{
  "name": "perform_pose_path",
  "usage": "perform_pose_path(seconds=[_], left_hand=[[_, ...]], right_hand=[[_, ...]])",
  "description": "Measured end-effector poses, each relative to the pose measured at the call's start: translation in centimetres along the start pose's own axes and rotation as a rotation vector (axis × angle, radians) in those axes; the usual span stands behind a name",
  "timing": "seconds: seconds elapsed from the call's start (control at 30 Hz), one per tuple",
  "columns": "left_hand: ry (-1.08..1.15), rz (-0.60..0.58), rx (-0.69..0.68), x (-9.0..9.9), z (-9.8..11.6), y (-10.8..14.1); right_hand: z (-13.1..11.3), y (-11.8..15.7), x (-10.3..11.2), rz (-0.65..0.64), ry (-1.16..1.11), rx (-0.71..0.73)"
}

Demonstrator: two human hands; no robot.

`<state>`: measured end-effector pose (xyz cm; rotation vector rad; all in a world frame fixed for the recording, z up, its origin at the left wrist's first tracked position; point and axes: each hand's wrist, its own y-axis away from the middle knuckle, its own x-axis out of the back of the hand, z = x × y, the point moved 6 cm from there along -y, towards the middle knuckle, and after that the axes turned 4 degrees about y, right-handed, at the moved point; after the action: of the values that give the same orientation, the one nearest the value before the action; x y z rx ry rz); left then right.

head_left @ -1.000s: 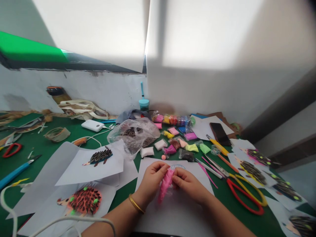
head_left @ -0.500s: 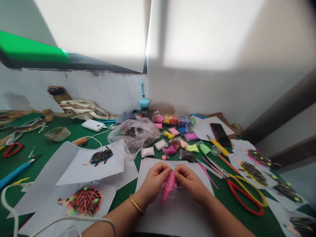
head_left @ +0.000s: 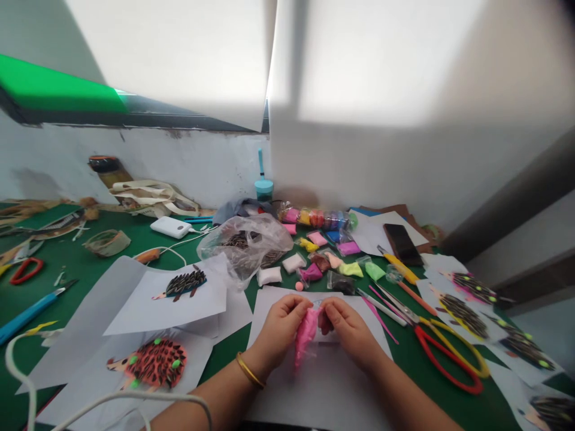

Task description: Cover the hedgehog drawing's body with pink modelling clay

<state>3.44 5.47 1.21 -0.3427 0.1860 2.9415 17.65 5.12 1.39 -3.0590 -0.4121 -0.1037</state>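
A small plastic packet of pink modelling clay (head_left: pixel 306 338) hangs between my hands, above the white paper (head_left: pixel 309 392). My left hand (head_left: pixel 283 326) pinches its upper left edge between thumb and fingers. At the upper right corner, my right hand (head_left: pixel 345 326) grips the packet with curled thumb and forefinger. A small pink clay ball (head_left: pixel 299 287) lies just beyond my left hand. Farther off are several clay packets, among them a black one (head_left: pixel 340 282), a white one (head_left: pixel 269 276) and a green one (head_left: pixel 374 270).
A clear bag of sunflower seeds (head_left: pixel 245 245) stands behind the paper. Scissors (head_left: pixel 442 344) with red and yellow handles lie at right, near a phone (head_left: pixel 402 244). Seed-covered hedgehog pictures (head_left: pixel 157 364) lie on both sides. A white cable (head_left: pixel 135 396) crosses the lower left.
My right hand has shifted slightly right, opening a wider gap between my hands. The pink packet stays held between them.
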Motion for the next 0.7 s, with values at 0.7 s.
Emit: perform_pose_path(seconds=[0.7], left_hand=[[-0.03, 0.016, -0.1, -0.2, 1.3, 0.4]], right_hand=[[0.3, 0.0, -1.1, -0.149, -0.038, -0.112]])
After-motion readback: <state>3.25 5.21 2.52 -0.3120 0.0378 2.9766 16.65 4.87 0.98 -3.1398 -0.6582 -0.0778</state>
